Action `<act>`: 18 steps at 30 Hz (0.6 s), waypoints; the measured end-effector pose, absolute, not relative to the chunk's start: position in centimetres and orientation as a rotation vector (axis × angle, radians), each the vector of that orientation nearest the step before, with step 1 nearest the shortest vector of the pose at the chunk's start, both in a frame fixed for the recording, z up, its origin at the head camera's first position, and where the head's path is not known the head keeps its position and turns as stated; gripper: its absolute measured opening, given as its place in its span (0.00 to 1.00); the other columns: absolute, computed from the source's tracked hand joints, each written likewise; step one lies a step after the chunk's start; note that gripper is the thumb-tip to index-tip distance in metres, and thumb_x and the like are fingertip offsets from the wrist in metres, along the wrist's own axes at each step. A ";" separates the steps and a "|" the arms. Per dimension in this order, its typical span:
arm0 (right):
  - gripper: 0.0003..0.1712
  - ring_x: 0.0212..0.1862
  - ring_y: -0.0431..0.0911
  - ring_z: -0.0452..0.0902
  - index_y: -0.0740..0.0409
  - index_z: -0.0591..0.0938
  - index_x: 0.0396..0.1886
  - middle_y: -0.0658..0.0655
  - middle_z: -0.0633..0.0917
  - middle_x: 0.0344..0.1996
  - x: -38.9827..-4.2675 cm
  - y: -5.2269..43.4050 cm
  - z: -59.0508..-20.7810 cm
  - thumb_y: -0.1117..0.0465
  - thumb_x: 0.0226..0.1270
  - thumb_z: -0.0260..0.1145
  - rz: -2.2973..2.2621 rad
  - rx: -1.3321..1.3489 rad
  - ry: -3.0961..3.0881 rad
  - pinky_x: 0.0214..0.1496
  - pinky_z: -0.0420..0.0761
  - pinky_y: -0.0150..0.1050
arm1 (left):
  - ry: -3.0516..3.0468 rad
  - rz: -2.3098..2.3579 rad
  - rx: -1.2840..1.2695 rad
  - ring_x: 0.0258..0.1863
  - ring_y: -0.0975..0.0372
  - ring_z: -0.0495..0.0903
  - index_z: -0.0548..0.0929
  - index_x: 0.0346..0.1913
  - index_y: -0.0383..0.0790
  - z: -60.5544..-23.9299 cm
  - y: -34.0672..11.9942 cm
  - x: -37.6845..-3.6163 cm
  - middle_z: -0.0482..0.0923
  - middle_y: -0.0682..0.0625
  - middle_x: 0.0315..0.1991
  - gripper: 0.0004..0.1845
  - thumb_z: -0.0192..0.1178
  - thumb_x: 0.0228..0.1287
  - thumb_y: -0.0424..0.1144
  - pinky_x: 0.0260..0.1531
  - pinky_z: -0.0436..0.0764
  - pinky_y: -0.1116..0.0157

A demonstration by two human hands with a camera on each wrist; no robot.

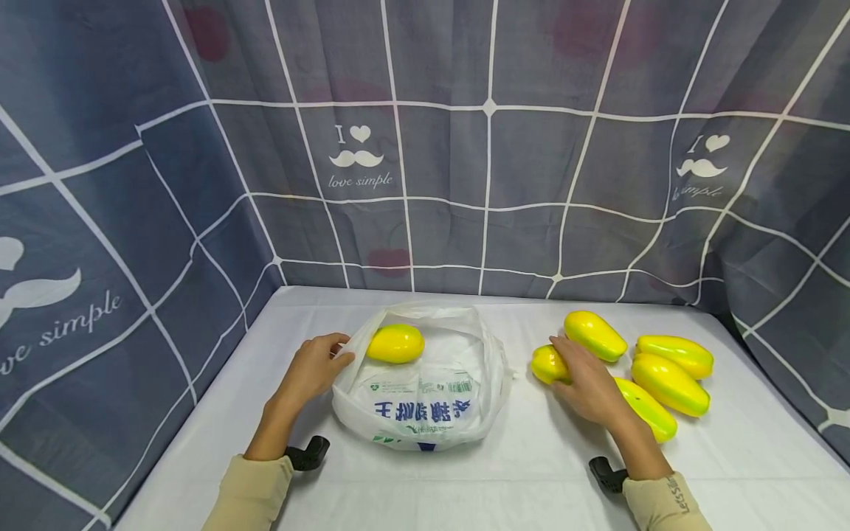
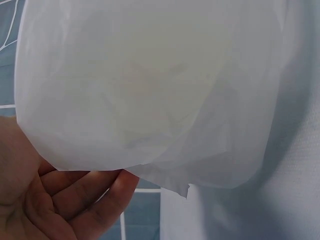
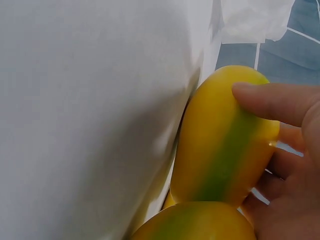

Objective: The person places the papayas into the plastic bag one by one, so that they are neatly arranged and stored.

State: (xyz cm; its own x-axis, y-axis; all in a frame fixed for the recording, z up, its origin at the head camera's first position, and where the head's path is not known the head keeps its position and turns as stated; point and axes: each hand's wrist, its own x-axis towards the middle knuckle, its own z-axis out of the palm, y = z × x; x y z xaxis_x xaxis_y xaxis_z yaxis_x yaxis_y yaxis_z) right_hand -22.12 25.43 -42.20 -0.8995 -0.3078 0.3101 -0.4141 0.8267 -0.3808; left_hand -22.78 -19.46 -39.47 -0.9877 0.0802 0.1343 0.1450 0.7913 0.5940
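On the white table (image 1: 531, 457), at about seven o'clock, the left hand (image 1: 312, 369) pinches the near-left rim of a white plastic bag (image 1: 425, 402), lifting its mouth open; one yellow mango (image 1: 395, 344) already lies inside. At four o'clock the right hand (image 1: 587, 380), palm down, curls its fingers (image 3: 280, 102) around another mango (image 1: 548, 363); a firm wrap before lifting would likely serve best. Four more mangoes (image 1: 671, 383) lie beyond at two o'clock.

A makeshift recording booth: a white-covered table (image 1: 465, 487) walled on three sides by grey checked curtains (image 1: 465, 184).
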 end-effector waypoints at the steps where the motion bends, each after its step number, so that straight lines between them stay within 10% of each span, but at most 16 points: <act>1: 0.42 0.66 0.69 0.62 0.75 0.65 0.68 0.75 0.68 0.65 -22.1 25.4 -42.2 0.70 0.53 0.71 0.667 0.529 -2.782 0.65 0.59 0.64 | -2.876 -0.967 -0.182 0.43 0.48 0.80 0.80 0.57 0.29 -39.5 -19.5 -22.8 0.82 0.38 0.45 0.19 0.61 0.67 0.36 0.47 0.77 0.48; 18: 0.37 0.62 0.68 0.64 0.73 0.68 0.64 0.74 0.71 0.62 -21.9 25.4 -42.1 0.66 0.58 0.72 0.707 0.419 -2.810 0.63 0.62 0.63 | -2.875 -0.967 -0.171 0.43 0.48 0.80 0.79 0.58 0.29 -39.5 -19.4 -22.8 0.82 0.37 0.45 0.20 0.62 0.67 0.36 0.48 0.77 0.48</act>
State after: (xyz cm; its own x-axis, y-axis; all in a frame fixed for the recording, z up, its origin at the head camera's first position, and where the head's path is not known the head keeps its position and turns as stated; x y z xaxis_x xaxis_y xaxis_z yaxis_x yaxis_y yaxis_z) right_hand -21.95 25.44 -42.06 -0.9367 -0.2202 0.2721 -0.3228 0.8441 -0.4281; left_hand -22.81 -19.42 -39.46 -0.9884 0.0735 0.1332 0.1391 0.7917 0.5949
